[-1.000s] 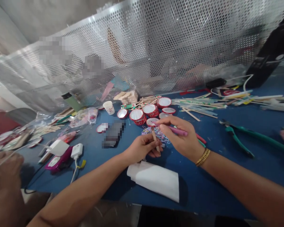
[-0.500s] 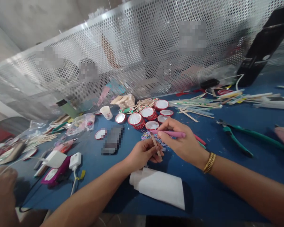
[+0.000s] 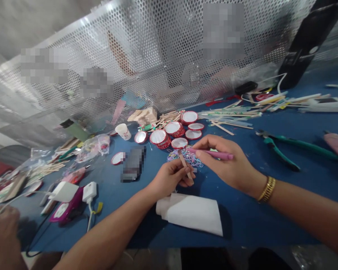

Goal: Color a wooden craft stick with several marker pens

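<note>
In the middle of the head view, my left hand (image 3: 176, 175) pinches a flat wooden stick (image 3: 184, 162) that looks like a craft stick. Its upper end is darker and points away from me. My right hand (image 3: 228, 161) grips a pink-purple pen (image 3: 216, 154) like a writing tool, its tip just to the right of the stick's upper end. Whether tip and stick touch, I cannot tell. Behind both hands lies a tangle of coloured loops (image 3: 195, 159), possibly rubber bands. A folded white cloth or paper (image 3: 193, 214) rests below my left hand.
Stacked red-rimmed round tins or lids (image 3: 160, 138) stand beyond my hands, with a paper cup (image 3: 123, 132) and phone (image 3: 134, 164) to the left. Green-handled pliers (image 3: 280, 153) lie right. A perforated metal screen (image 3: 157, 56) crosses the back. Another person's hand (image 3: 2, 225) is far left.
My right hand has moved right with the pen, drawing its tip back from the stick. My left hand still holds the stick. The camera view has shifted slightly.
</note>
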{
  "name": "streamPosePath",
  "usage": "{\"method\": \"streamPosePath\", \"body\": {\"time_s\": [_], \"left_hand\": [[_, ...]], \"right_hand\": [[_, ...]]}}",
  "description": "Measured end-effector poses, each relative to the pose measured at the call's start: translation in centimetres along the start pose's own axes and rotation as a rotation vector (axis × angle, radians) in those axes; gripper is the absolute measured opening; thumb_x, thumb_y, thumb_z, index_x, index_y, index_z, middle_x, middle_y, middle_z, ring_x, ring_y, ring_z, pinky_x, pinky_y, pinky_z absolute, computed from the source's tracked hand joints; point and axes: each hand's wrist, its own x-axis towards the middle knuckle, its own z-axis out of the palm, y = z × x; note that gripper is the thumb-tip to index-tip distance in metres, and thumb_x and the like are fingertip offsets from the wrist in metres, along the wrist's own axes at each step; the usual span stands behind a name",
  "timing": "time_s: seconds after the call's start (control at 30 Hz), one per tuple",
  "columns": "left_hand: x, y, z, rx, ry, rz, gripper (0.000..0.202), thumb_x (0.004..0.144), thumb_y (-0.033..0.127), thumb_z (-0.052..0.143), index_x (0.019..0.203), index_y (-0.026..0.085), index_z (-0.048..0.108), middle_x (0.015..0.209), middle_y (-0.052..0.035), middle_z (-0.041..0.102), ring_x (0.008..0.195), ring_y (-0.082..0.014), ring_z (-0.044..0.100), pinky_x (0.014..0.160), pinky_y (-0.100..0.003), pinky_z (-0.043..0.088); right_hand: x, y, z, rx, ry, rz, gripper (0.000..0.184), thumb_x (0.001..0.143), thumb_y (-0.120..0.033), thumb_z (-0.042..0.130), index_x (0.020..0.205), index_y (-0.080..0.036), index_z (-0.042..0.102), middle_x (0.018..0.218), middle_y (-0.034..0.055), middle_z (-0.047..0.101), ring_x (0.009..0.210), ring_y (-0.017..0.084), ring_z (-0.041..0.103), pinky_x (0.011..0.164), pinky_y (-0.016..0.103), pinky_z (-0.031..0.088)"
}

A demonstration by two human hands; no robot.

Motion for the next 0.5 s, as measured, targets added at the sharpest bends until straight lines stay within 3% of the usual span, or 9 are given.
{"method": "streamPosePath", "body": {"time_s": [0.2, 0.37, 0.5], "left_hand": [[0.2, -0.5, -0.1, 0.009, 0.007, 0.006, 0.041, 0.079, 0.053, 0.069, 0.090, 0.013, 0.063, 0.081, -0.0047, 0.069, 0.059, -0.0091, 0.065, 0.054, -0.018, 0.052], [0.4, -0.6, -0.2, 0.022, 0.009, 0.000, 0.042, 0.080, 0.054, 0.067, 0.091, 0.014, 0.061, 0.080, -0.0039, 0.069, 0.059, -0.0088, 0.065, 0.055, -0.018, 0.052], [0.4, -0.5, -0.1, 0.040, -0.006, -0.006, 0.043, 0.080, 0.055, 0.067, 0.087, 0.013, 0.061, 0.075, -0.0030, 0.068, 0.058, -0.0086, 0.064, 0.054, -0.018, 0.051]], "right_hand": [[1.6, 0.1, 0.2, -0.085, -0.013, -0.151, 0.008, 0.082, -0.018, 0.058, 0.075, -0.021, 0.056, 0.070, -0.0024, 0.061, 0.063, 0.012, 0.055, 0.061, 0.026, 0.043], [1.7, 1.4, 0.6, -0.114, 0.015, -0.291, 0.009, 0.084, -0.017, 0.054, 0.082, -0.022, 0.061, 0.077, -0.0012, 0.067, 0.074, 0.015, 0.059, 0.079, 0.035, 0.044], [0.9, 2.2, 0.4, -0.116, -0.024, -0.280, 0.013, 0.084, -0.018, 0.054, 0.088, -0.023, 0.065, 0.086, 0.0010, 0.073, 0.081, 0.018, 0.064, 0.083, 0.037, 0.045]]}}
